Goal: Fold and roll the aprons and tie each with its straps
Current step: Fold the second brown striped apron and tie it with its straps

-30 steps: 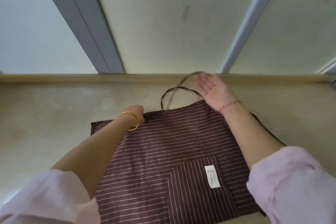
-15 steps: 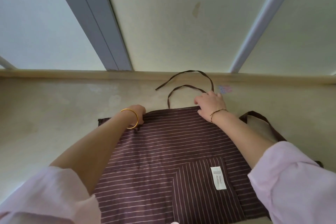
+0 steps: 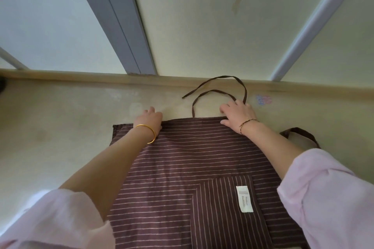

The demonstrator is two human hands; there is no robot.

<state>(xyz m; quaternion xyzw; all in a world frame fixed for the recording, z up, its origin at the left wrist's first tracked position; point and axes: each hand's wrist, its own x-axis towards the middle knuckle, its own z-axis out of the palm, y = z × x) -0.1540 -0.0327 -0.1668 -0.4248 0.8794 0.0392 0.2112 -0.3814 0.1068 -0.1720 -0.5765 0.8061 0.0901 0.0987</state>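
Observation:
A brown apron [image 3: 194, 159] with thin white stripes lies flat on the beige floor, its pocket with a white label [image 3: 244, 198] near me. Its dark straps [image 3: 218, 91] loop on the floor beyond the far edge, toward the wall. My left hand [image 3: 150, 118] rests on the far edge at the left, fingers curled over the hem. My right hand [image 3: 237, 113] lies on the far edge at the right, fingers spread, thumb on the cloth, where the straps come out. Another brown strap loop [image 3: 299, 133] shows to the right, beside my right forearm.
The beige floor [image 3: 60, 137] meets a low skirting board [image 3: 81, 76] and a pale wall with grey frames [image 3: 121, 26] just past the straps. A small coloured mark [image 3: 263, 99] is on the floor near the skirting.
My right hand came down from the air, where it held the strap, onto the apron's far edge. The straps now lie on the floor. My left hand shifted slightly along the hem.

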